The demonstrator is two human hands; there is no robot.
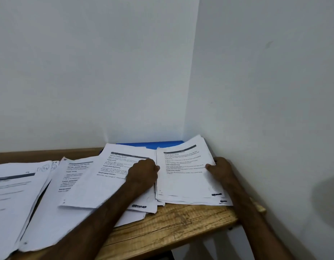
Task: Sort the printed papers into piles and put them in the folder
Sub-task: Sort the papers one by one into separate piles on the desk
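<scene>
Partly sorted into piles (106,184). Gripping the right pile (185,181) at both edges with left hand (143,172) and right hand (221,167). Not yet put in the far blue folder (149,144).

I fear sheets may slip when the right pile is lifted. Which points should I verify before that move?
1. Right hand grips right pile at its right edge: ok.
2. Left hand holds the pile's left edge: cannot tell, fingers hidden.
3. Pile edges squared: not ok, sheets fan at the near edge.
4. Blue folder free to open: not ok, middle pile and right pile overlap it.
</scene>
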